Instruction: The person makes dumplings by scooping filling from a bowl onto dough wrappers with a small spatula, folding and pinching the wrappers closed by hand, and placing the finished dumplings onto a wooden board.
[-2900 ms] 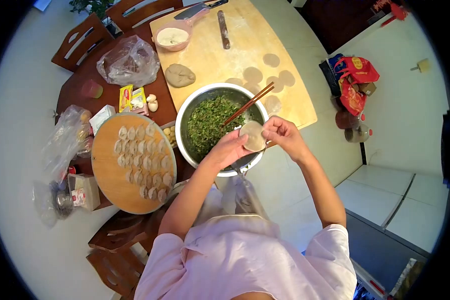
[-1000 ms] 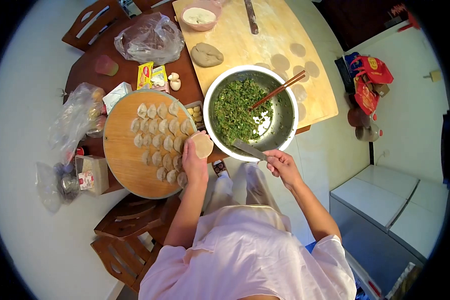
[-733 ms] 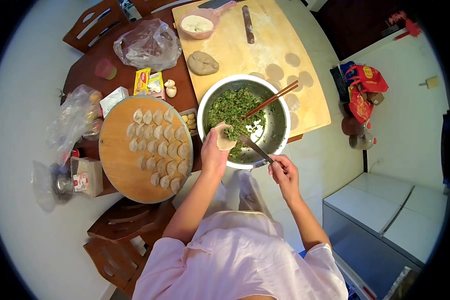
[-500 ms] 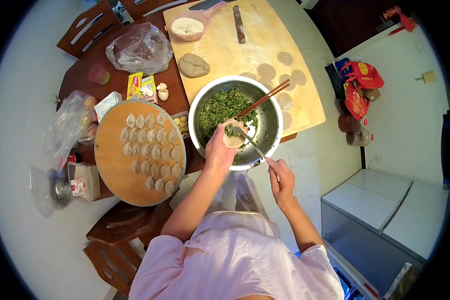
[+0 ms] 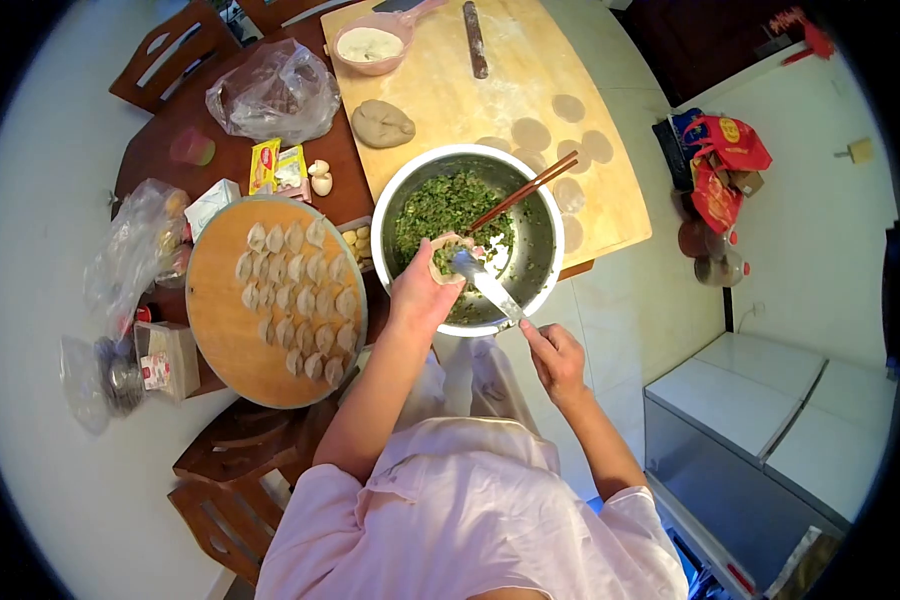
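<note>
Dumplings sit in uneven rows on the round board at the left of the frame. Just above its upper rim we have yellow packets and eggshells, with a clear plastic bag higher up. In the upper middle, a pink scoop of flour and a lump of dough rest on the wooden board.

Near the center, the metal bowl holds chopped green filling. Our left hand is clamped on a round wrapper, held over the bowl's lower left part with some filling on it. The blade of a metal spatula reaches the filling on that wrapper; our right hand, fingers closed around its handle, is just below the bowl's lower right rim. Chopsticks slant out over the bowl's right side. Beyond them, flat dough rounds lie on the wooden board, below and right of a dark rolling pin. Red bags stand at the upper right.
</note>
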Available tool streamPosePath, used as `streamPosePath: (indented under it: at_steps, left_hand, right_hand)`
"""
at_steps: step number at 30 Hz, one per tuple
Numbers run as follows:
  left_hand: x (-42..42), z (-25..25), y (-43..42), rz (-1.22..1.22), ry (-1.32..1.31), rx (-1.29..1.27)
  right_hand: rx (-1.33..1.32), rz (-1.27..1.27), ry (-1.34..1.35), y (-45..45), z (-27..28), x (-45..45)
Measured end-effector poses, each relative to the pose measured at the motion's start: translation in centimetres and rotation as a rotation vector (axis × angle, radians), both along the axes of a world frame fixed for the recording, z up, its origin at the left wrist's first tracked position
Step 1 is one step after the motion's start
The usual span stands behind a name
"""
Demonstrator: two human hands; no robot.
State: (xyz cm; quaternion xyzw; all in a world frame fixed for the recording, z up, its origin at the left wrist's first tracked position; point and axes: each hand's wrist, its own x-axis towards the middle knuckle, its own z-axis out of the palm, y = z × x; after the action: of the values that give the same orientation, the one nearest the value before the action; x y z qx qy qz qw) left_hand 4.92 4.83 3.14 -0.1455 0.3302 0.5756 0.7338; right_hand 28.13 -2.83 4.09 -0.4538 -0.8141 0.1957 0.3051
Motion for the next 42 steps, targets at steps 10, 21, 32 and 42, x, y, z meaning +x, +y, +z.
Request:
streamPosePath:
  at_steps: [10, 21, 32, 42]
  left_hand:
    - [-5.4, -1.2, -4.7, -0.150, 0.748, 0.296]
    - [-3.5, -2.5, -14.1, 0.036, 0.391, -0.038]
    - [-3.9, -1.7, -12.7, 0.155, 0.497, -0.052]
    - [-2.3, -3.8, -14.2, 0.144, 0.435, -0.148]
  right_hand:
    - [-0.333, -0.125, 0.092, -0.2, 1.6, -1.7]
    - [-0.464, -0.096, -0.001, -1.2, 1.3, -2.0]
    - [-1.023, -0.277, 0.533, -1.1, 1.7, -1.7]
    - [-0.963, -0.314, 0.551, -0.3, -2.4, -1.8]
